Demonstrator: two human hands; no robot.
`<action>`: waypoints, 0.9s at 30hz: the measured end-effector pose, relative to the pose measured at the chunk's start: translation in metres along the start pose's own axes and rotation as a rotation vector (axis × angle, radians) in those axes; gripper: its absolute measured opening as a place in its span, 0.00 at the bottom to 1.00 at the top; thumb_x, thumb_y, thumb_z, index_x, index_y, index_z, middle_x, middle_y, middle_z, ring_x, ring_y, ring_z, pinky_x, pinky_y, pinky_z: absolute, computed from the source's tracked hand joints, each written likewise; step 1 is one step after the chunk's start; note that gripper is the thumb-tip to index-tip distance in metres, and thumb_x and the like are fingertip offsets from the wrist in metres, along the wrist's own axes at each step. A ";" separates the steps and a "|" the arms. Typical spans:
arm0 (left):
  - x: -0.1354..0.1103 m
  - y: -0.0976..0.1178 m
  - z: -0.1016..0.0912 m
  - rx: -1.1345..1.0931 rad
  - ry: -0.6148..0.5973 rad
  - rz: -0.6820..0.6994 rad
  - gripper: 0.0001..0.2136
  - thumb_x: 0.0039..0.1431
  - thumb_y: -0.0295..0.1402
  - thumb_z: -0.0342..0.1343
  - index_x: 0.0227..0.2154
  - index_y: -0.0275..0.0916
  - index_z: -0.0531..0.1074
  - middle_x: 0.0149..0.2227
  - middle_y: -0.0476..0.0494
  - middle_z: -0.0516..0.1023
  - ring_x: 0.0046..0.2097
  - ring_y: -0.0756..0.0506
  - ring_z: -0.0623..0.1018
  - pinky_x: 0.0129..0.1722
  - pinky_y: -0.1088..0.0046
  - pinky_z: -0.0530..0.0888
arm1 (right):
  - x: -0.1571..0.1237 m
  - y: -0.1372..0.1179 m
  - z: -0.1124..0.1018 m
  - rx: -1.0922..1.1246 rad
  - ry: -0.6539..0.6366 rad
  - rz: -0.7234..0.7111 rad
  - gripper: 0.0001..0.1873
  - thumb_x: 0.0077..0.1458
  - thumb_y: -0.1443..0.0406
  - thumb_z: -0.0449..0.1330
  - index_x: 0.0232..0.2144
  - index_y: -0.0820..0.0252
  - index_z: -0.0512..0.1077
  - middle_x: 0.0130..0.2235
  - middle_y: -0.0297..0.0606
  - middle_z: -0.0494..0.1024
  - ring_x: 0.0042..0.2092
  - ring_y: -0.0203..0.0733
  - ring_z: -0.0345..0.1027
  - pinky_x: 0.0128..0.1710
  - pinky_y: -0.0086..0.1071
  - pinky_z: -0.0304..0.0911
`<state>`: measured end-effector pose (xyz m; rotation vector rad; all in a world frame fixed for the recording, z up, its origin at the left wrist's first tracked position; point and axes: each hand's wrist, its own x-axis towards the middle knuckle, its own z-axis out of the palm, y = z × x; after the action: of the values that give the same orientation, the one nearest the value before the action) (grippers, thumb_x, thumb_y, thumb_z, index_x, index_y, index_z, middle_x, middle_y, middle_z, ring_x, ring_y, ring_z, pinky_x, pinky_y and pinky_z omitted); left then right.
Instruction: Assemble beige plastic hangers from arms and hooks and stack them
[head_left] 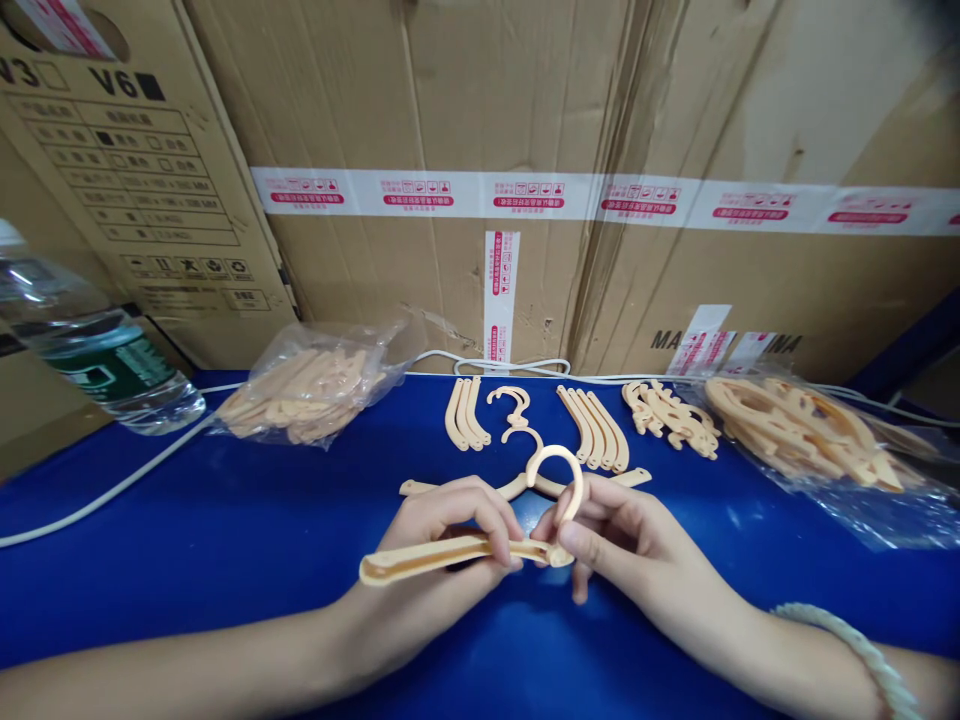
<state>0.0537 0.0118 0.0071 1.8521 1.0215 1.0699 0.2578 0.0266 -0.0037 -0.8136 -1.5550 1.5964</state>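
A clear plastic bottle [105, 355] with a green label is by the back-left corner of the blue counter [285, 540], and a white cable [142, 475] runs past it. Next along the back edge sits a clear bag [307, 390] full of pale, flat strips. Cardboard boxes [450, 110] rise behind that edge.

Nearer the front edge, the left hand [457, 550] grips a peach hanger arm [427, 560] between thumb and fingers, its channelled face showing and its free end pointing left. The arm's other end meets the base of a curved hook [576, 485] above the middle of the counter; whether the two are locked together cannot be told.

Behind the hands, toward the back edge, lie a small row of curved arms [466, 413], a few loose hooks [513, 403], a hanger [514, 489] with its arms spread, and a second row of arms [592, 430].

The right hand [622, 540] pinches the hook's base, thumb on the near side; a pale braided band [847, 640] circles that wrist. Farther right are a heap of hooks [671, 415] and, by the back-right corner, a plastic bag [810, 430] of larger hook pieces.
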 end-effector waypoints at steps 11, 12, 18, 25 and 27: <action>-0.001 -0.006 0.002 -0.058 -0.046 0.013 0.08 0.54 0.26 0.62 0.22 0.39 0.73 0.31 0.48 0.79 0.34 0.49 0.78 0.34 0.76 0.72 | 0.000 0.005 -0.002 -0.030 -0.004 0.021 0.19 0.55 0.51 0.63 0.29 0.59 0.65 0.30 0.37 0.76 0.29 0.35 0.73 0.31 0.30 0.71; -0.001 -0.005 0.002 -0.055 -0.047 0.004 0.08 0.54 0.25 0.62 0.21 0.38 0.73 0.31 0.48 0.79 0.34 0.49 0.77 0.35 0.76 0.72 | 0.000 0.005 -0.002 -0.031 -0.006 0.019 0.19 0.55 0.51 0.63 0.29 0.59 0.64 0.30 0.37 0.76 0.29 0.35 0.73 0.32 0.30 0.71; -0.001 -0.003 0.003 -0.029 -0.058 -0.046 0.09 0.50 0.23 0.63 0.19 0.38 0.71 0.30 0.50 0.79 0.34 0.49 0.77 0.38 0.74 0.71 | 0.000 0.006 0.001 -0.062 0.033 0.017 0.20 0.55 0.51 0.63 0.28 0.58 0.62 0.26 0.34 0.74 0.28 0.36 0.72 0.32 0.31 0.69; -0.001 -0.006 0.004 -0.030 -0.058 -0.151 0.09 0.49 0.26 0.64 0.20 0.38 0.68 0.29 0.51 0.76 0.33 0.48 0.76 0.34 0.75 0.71 | -0.001 0.007 0.006 -0.097 0.066 0.011 0.20 0.54 0.50 0.63 0.27 0.58 0.62 0.24 0.33 0.71 0.27 0.36 0.69 0.30 0.31 0.67; -0.001 -0.007 0.005 -0.071 -0.065 -0.163 0.10 0.49 0.28 0.64 0.20 0.38 0.67 0.28 0.51 0.75 0.31 0.49 0.75 0.31 0.75 0.70 | -0.001 0.006 0.007 -0.116 0.066 -0.003 0.19 0.54 0.51 0.62 0.27 0.58 0.62 0.24 0.32 0.70 0.27 0.36 0.69 0.29 0.30 0.66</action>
<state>0.0562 0.0128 -0.0012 1.7041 1.0630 0.9319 0.2521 0.0227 -0.0099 -0.9170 -1.6123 1.4737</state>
